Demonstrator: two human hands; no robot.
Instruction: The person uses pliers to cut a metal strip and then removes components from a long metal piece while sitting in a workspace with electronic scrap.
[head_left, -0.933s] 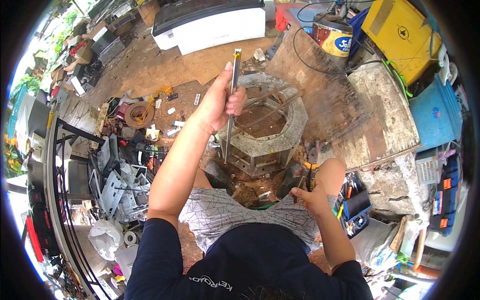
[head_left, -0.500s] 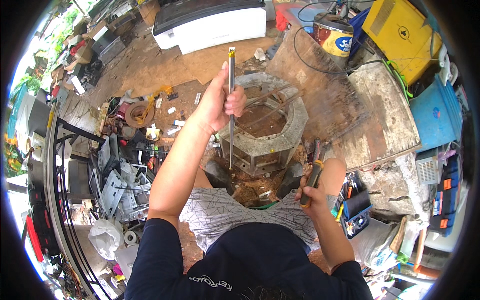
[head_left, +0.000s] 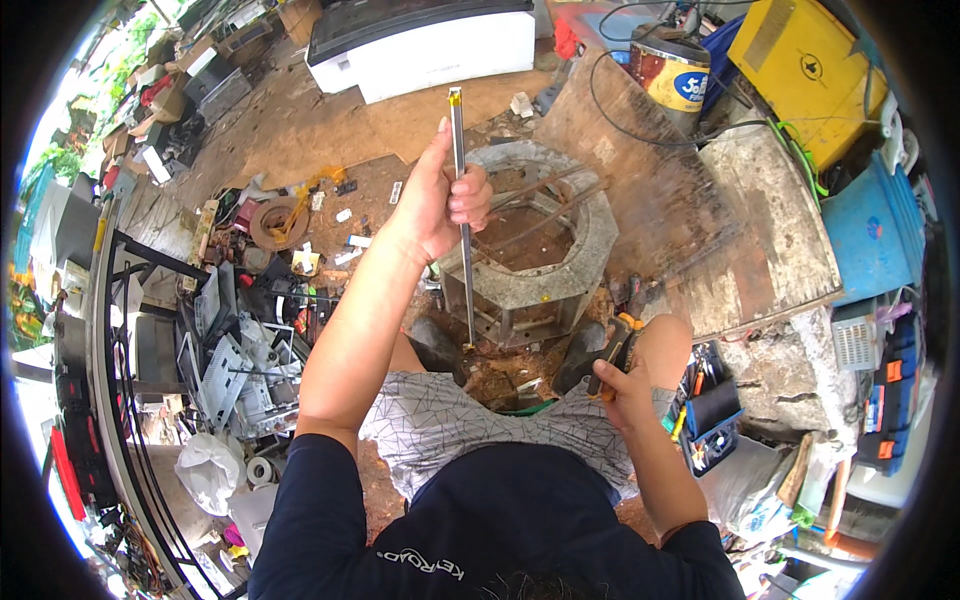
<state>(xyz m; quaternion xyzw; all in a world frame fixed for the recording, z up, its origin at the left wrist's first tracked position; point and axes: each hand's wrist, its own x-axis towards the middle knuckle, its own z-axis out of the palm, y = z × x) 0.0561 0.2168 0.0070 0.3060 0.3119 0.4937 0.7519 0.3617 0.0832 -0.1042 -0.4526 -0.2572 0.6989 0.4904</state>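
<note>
My left hand (head_left: 441,205) is closed round a long, slim metal bar (head_left: 466,270), its thumb pointing up along it. The bar stands almost upright in view, with a yellow piece at its far end, and its lower part passes in front of an octagonal concrete frame (head_left: 590,235). By my right knee, my right hand (head_left: 620,388) grips a pair of pliers (head_left: 612,350) with dark and yellow-orange handles. The handles look spread. The jaws blend into the ground behind, so their exact state is unclear.
Thin rods lie across the concrete frame's opening. Beyond it sits a white, dark-topped box (head_left: 430,60). Scrap metal and electronic parts (head_left: 240,375) pile up on the left. At right are a worn board (head_left: 760,240), a blue bin (head_left: 875,230) and a tool pouch (head_left: 710,415).
The bar has tilted slightly, its far end shifting left and its near end right. The pliers have turned in my right hand, and their handles now look spread apart.
</note>
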